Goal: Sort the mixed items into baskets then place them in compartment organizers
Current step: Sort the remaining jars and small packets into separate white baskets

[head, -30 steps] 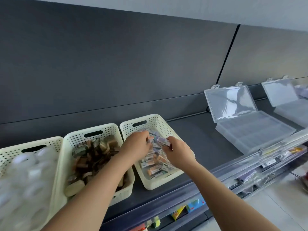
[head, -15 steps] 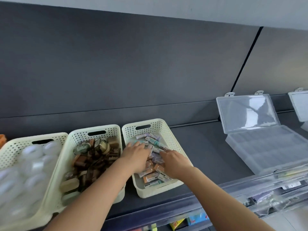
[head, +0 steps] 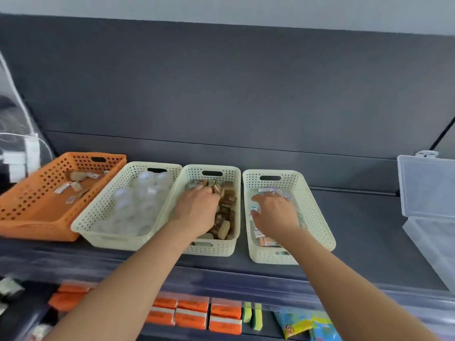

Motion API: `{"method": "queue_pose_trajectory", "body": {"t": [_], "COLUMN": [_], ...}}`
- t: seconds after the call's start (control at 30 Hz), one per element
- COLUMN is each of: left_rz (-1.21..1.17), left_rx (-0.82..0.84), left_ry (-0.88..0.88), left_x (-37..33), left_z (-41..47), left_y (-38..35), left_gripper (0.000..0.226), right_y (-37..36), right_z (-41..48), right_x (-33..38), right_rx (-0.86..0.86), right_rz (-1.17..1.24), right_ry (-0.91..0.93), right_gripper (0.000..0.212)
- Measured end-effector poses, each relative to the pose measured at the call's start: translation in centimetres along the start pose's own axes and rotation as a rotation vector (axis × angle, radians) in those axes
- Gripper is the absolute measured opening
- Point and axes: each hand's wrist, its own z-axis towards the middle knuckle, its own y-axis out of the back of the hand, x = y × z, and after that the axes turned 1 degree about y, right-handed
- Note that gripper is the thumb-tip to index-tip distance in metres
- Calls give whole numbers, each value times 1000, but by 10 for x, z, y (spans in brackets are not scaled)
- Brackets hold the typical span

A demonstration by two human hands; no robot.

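The right grip (head: 275,215) lies flat, fingers spread, on the packets (head: 267,241) in the basket (head: 320,217) just right of the block basket (head: 222,249). The left grip (head: 197,207) sits among the blocks (head: 227,207); whether it holds one I cannot tell. The packets look light, slick and stiff: pinch the long edges.

Dark shelf (head: 369,230): orange basket (head: 37,219), three cream baskets (head: 211,249), organizer (head: 428,188).

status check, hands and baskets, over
Left hand in brown-item basket, grip unclear. Right hand flat over packet basket. Nothing in the way.
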Motion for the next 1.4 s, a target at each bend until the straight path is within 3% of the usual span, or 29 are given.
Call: {"method": "queue_pose_trajectory", "body": {"t": [0.33,0.5,0.67,0.77,0.9,1.23,1.4], "left_rz": [106,115,54,68,66,18,-18], "left_rx": [48,54,-3,57,145,237,270], "left_ry": [218,264,264,279,303,412,422], "left_x": [129,210,286,324,359,409,427], "left_z": [-57,-80,-94,-98,-97,-67,-50], "left_y": [16,16,10,2,-13,-49,-64], "left_gripper": [20,22,27,26,23,32,39], "right_y": [-14,-33,-53,-63,-74,-110,-124], "right_z": [44,71,101,116,136,193,204], "right_x": [145,231,308,342,376,411,419], "right_rx": [-27,2,33,51,67,281,317], "right_rz": [82,97,107,94,77,-255,-300], "right_ry": [278,309,319,327,361,410,414], "right_gripper": [25,36,35,31,22,33,22]}}
